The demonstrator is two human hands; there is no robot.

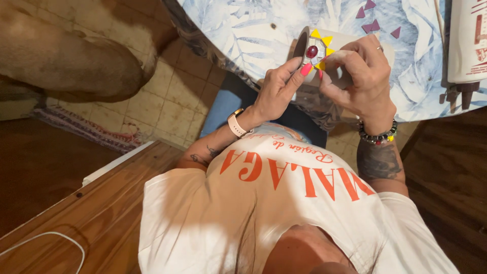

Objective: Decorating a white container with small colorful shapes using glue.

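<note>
A cream cardboard tube (339, 46) lies on its side at the edge of the table. On its wall sits a dark red oval gem (311, 52) ringed by small yellow triangles (321, 38). My left hand (276, 90), with a pale watch on the wrist, steadies the tube from the left; its thumb with a pink nail touches just below the gem. My right hand (361, 76), with a bead bracelet at the wrist, wraps over the tube from the right and its fingertips press beside the gem. Loose purple triangles (374, 25) lie on the cloth behind the tube.
The table wears a blue and white leaf-print cloth (253, 30). A white glue bottle with dark nozzles (466, 45) stands at the right edge. A brown animal (66, 61) lies on the tiled floor at left. A wooden surface with a white cable (61, 238) is at lower left.
</note>
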